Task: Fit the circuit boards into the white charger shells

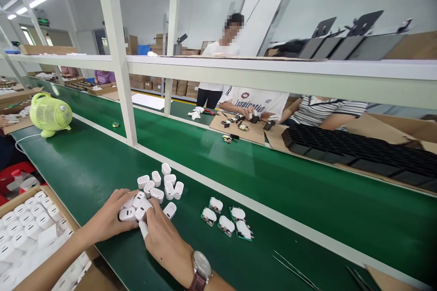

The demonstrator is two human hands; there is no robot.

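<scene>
We log one long bench [307,200] topped in matte green belting, crossed by a white rail and square white posts [118,54] that carry a shelf. Strip lights run overhead, and co-workers [256,100] sit at cardboard mats opposite. Item: charger housings [164,186], small rounded blocks of glossy white plastic, some showing an oblong port, clustered loose near the bench's front edge. Our left hand [111,216] lies curled over the cluster's near side; the thumb is hidden, so we cannot tell whether its grip clasps one. Our right hand [164,238], wristwatch on, pinches one housing between fingertips. Adjacent: green circuit boards [225,223], a carton [102,277] of housings, a lime fan [49,113].
</scene>
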